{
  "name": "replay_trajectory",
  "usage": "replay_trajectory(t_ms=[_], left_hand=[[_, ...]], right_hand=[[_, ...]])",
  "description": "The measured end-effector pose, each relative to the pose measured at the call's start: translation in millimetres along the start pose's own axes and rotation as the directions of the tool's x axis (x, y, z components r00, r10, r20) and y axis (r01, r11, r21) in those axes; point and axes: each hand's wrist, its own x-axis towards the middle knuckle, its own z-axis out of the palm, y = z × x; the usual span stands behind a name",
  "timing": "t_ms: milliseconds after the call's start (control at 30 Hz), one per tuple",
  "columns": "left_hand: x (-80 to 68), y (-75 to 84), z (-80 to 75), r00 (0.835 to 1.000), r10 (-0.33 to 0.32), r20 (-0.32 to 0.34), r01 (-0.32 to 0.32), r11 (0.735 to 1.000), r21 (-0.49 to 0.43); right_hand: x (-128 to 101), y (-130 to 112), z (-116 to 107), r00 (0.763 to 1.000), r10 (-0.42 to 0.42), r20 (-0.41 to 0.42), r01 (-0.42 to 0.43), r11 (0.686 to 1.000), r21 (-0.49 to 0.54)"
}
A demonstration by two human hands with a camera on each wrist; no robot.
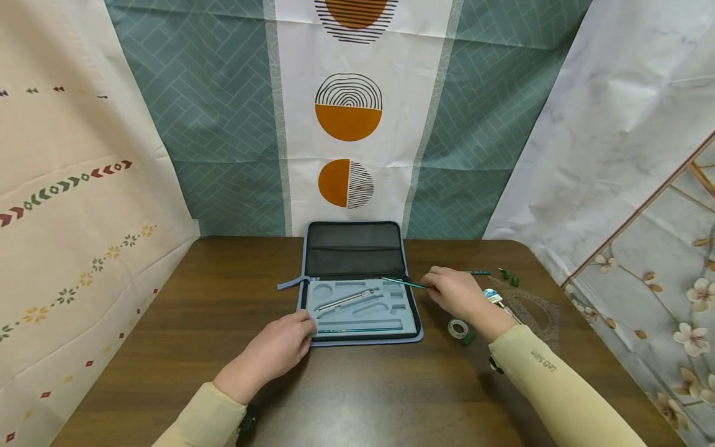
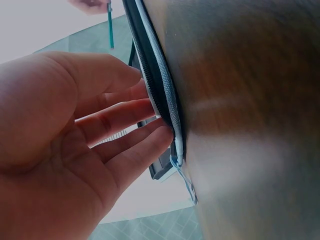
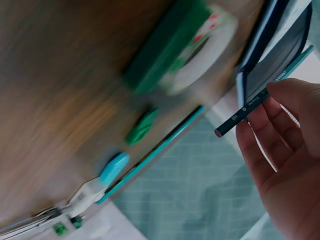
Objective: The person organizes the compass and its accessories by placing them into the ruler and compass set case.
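**Hovering a pencil over the case's right edge**

Pinching the green pencil (image 1: 404, 283), the right hand (image 1: 455, 292) points its long axis left across the open case (image 1: 416, 310). Left hand (image 1: 282, 344), fingers straight, steadies the case's near-left corner (zip side). Pencil stamp seems to read "HB"; sleeve lettering unreadable.

Your right hand (image 1: 455, 295) pinches a slim teal pencil (image 1: 403, 282), lying almost level with its tip pointing toward ten o'clock over the case's far right corner. The zip case (image 1: 360, 282) lies open flat at the tabletop's centre, lid at twelve o'clock, grey foam tray toward you, your left hand (image 1: 279, 347) touching its near-left edge.
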Motion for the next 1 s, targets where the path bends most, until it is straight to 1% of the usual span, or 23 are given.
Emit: replay_trajectory(t_ms=[133, 333, 433, 633, 800, 1000], left_hand=[[0.1, 0.0, -0.2, 1.000, -0.001, 0.000, 0.001, 1.000, -0.002], [0.0, -0.3, 0.9, 1.000, 0.017, -0.015, -0.017, 1.000, 0.005], [-0.3, -0.2, 1.1, 1.000, 0.015, -0.013, -0.015, 1.000, 0.004], [-0.8, 0.7, -0.6, 1.000, 0.002, 0.002, -0.002, 1.000, -0.007], [-0.8, 0.6, -0.9, 1.000, 0.008, -0.004, -0.008, 1.000, -0.002], [-0.4, 0.6, -0.4, 1.000, 0.008, -0.002, -0.008, 1.000, 0.002]], right_hand=[[4, -13, 0, 0.999, -0.034, 0.002, 0.034, 0.999, -0.005], [9, -30, -1, 0.998, -0.067, 0.018, 0.067, 0.998, -0.013], [11, -37, -1, 0.996, -0.082, 0.025, 0.082, 0.997, -0.010], [16, -50, 1, 0.993, -0.111, 0.045, 0.111, 0.994, 0.007], [22, -60, 5, 0.990, -0.134, 0.044, 0.133, 0.990, 0.041], [28, -74, 6, 0.989, -0.139, 0.055, 0.135, 0.988, 0.075]])
